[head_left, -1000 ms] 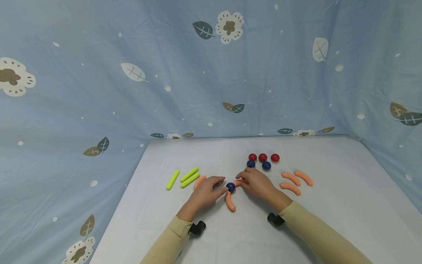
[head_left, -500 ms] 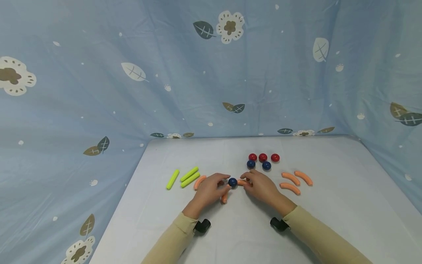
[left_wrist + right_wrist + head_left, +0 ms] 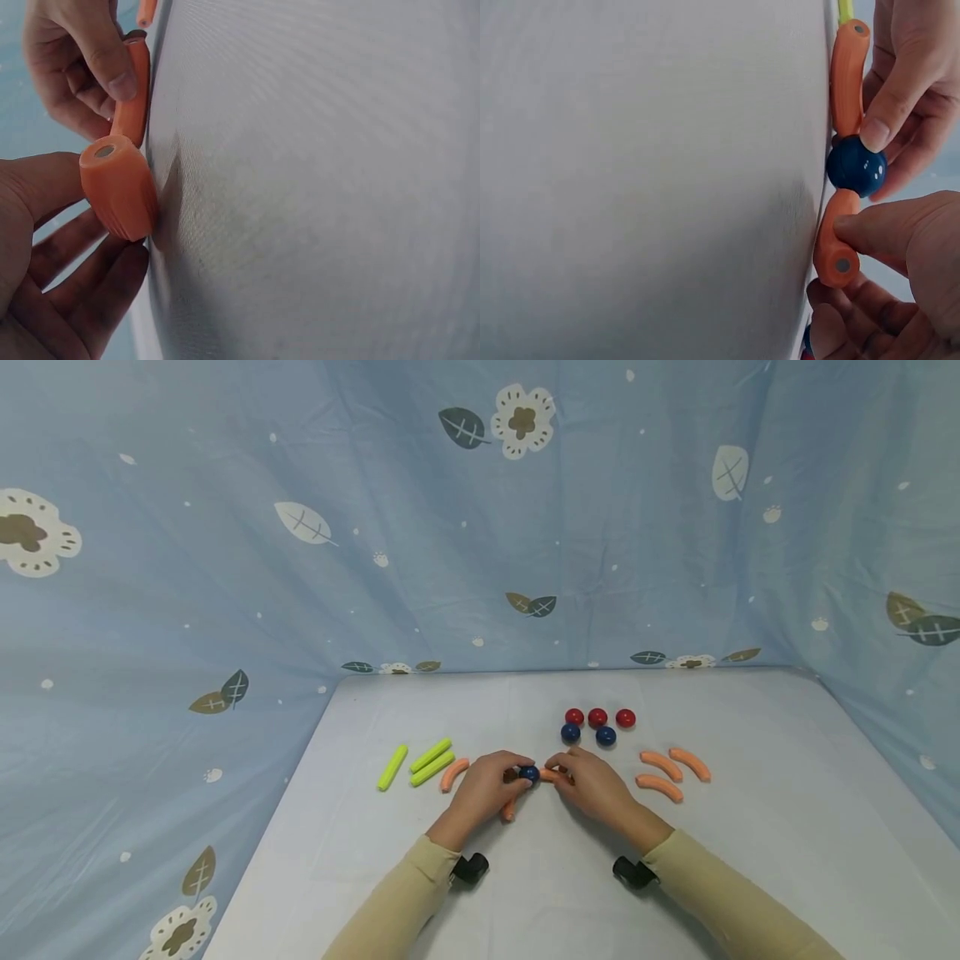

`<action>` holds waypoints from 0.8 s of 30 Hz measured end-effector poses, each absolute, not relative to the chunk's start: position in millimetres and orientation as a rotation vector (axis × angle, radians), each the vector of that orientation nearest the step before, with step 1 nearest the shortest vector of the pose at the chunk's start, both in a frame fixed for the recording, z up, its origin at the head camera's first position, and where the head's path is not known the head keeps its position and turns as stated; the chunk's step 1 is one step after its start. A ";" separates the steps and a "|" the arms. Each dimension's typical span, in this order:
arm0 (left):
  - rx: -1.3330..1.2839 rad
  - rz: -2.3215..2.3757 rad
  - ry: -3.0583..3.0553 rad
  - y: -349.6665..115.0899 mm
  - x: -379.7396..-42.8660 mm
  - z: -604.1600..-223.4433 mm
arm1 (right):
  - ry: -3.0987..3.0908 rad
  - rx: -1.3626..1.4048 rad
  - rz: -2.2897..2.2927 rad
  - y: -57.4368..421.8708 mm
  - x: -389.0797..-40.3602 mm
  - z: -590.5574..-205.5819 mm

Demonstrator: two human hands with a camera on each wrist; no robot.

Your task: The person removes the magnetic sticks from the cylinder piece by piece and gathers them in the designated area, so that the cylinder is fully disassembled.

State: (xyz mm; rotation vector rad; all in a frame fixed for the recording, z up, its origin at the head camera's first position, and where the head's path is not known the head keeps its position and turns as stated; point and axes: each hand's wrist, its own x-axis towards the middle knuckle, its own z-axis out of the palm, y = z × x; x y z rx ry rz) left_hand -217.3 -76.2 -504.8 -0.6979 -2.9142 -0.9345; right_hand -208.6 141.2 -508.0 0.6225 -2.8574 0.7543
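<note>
A dark blue ball (image 3: 529, 774) sits between two curved orange sticks near the table's middle, joined end to end with them. My left hand (image 3: 483, 789) pinches the ball, its thumb plainly on it in the right wrist view. One stick (image 3: 847, 75) extends from the ball under that hand; its grey end disc faces the camera. My right hand (image 3: 592, 785) pinches the other stick (image 3: 832, 240) between thumb and fingers. From the left wrist, the near stick (image 3: 120, 187) hides the ball, and my right hand (image 3: 82, 60) appears beyond.
Several lime-green sticks (image 3: 431, 756) and one orange stick (image 3: 454, 774) lie left on the white table (image 3: 547, 893). Behind are red balls (image 3: 597, 717) and two blue balls (image 3: 606, 737). Three orange sticks (image 3: 660, 788) lie right. A patterned blue curtain (image 3: 480, 527) surrounds the table.
The joined ball and sticks have turned, the left stick swinging leftward and the ball shifting slightly right and back. My left hand has moved right and taken hold of the ball.
</note>
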 end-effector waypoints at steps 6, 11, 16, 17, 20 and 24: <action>-0.687 -0.915 -2.943 -75.1 -217.4 -503.5 | -2.865 0.574 0.752 140.2 -206.6 -509.0; -0.677 -0.910 -2.959 -74.1 -216.4 -501.5 | -2.884 0.507 0.761 146.2 -203.2 -507.9; -0.674 -0.906 -2.964 -74.2 -216.3 -501.8 | -2.868 0.438 0.768 165.5 -200.7 -508.9; -0.673 -0.907 -2.964 -74.4 -216.4 -502.0 | -2.858 0.431 0.762 170.2 -200.5 -509.3; -0.669 -0.911 -2.960 -74.9 -216.6 -502.6 | -2.823 0.413 0.746 183.5 -201.0 -510.0; -0.666 -0.927 -2.954 -75.1 -216.6 -503.0 | -2.783 0.401 0.682 197.7 -204.2 -511.7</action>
